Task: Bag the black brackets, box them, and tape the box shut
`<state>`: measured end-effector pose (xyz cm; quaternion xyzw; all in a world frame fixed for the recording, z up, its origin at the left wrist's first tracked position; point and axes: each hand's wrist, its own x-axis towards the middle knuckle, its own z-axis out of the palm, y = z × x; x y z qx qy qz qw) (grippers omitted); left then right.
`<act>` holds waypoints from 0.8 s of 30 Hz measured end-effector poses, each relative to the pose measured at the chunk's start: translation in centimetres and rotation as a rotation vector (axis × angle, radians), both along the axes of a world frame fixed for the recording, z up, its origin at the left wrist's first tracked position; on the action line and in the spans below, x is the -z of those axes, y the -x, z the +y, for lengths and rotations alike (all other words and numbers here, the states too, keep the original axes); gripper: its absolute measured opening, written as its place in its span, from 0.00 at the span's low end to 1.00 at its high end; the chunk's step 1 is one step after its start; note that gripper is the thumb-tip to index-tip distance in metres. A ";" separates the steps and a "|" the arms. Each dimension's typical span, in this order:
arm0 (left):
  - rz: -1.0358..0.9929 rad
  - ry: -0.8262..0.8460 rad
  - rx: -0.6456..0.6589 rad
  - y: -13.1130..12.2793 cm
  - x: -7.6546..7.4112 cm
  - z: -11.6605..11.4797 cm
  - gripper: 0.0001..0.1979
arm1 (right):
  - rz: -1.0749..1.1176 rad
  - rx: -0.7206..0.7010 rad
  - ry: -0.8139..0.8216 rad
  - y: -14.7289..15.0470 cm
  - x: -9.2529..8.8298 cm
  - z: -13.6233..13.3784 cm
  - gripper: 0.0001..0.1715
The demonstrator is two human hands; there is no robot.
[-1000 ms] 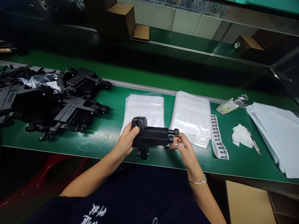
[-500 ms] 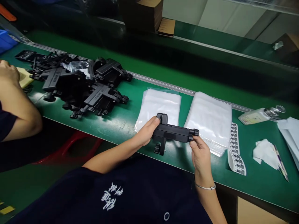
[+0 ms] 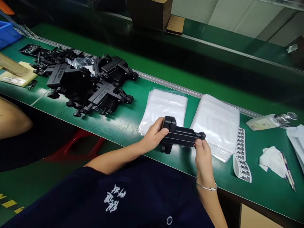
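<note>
Between my two hands is a black plastic clamp bracket (image 3: 180, 138), held roughly level above the green bench's front edge. My left hand (image 3: 154, 135) grips its left end, the thumb lying over the body below a rounded jaw. At the other end, the fingers of my right hand (image 3: 203, 154) pinch the bracket just below a small knob. Behind it lie a stack of clear plastic bags (image 3: 166, 104) and a second, thicker bag stack (image 3: 216, 122). My fingers hide parts of both ends.
Several similar black brackets (image 3: 102, 95) are heaped on the left of the bench (image 3: 123, 117). To the right are a label strip (image 3: 241, 148), a bottle (image 3: 261, 122), a crumpled tissue (image 3: 273, 161) and a pen (image 3: 288, 171). A co-worker's arm (image 3: 14, 118) is at the left edge.
The bracket has been turned about its length, so its upper jaw and top side face me more. My left thumb has shifted onto its body. The co-worker's arm has moved left and down.
</note>
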<state>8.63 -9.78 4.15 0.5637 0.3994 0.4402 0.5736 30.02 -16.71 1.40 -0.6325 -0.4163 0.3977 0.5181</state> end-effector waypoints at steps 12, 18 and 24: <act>-0.022 0.003 -0.011 -0.4 0.5 -0.2 0.31 | 0.185 -0.020 0.081 -0.1 0.5 -0.2 0.24; -0.183 0.276 -0.081 -1.1 0.8 0.5 0.26 | -0.015 -0.081 -0.061 -0.5 0.4 -0.3 0.16; -0.204 0.256 -0.063 -1.0 1.2 0.5 0.26 | 0.283 -0.046 -0.074 -0.4 0.4 0.4 0.20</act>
